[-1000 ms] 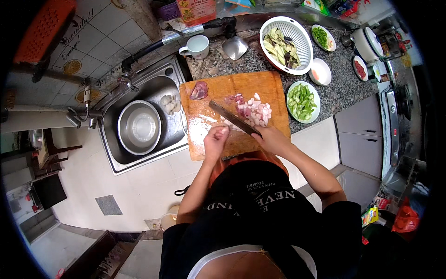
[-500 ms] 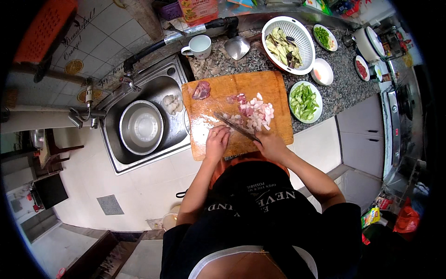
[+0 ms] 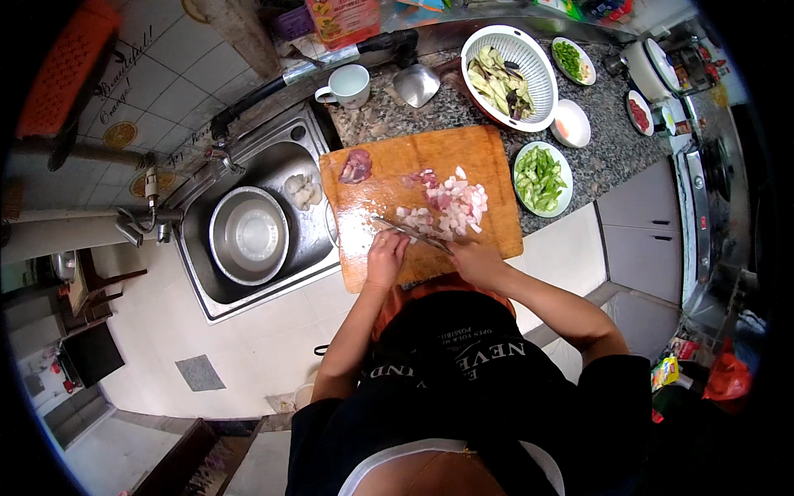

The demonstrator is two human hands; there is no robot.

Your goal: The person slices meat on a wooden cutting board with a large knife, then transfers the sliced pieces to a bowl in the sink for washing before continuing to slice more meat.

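Note:
A wooden cutting board [image 3: 451,153] lies in front of me. My right hand [image 3: 478,263] is closed round the handle of a kitchen knife [image 3: 418,235], whose blade points left across the near part of the board. Beside the blade, my left hand [image 3: 387,256] has its fingers curled down on a small pale piece of meat, mostly hidden under the fingertips. Beyond the knife lies a heap of diced pink and white meat [image 3: 457,204], with some pieces against the blade. A larger dark red chunk of meat [image 3: 356,166] rests at the board's far left corner.
Left of the board is a steel sink [image 3: 217,299] holding a metal basin [image 3: 213,240] and a pale lump [image 3: 303,192]. A mug [image 3: 347,86], ladle [image 3: 416,84], colander of sliced eggplant [image 3: 542,83], small bowl [image 3: 572,124] and plate of sliced green peppers [image 3: 542,179] stand around the board.
The knife has come nearer to me, its tip lowered toward my left fingers and its blade turned more edge-on. My right hand has shifted slightly nearer. The left hand stays in about the same place.

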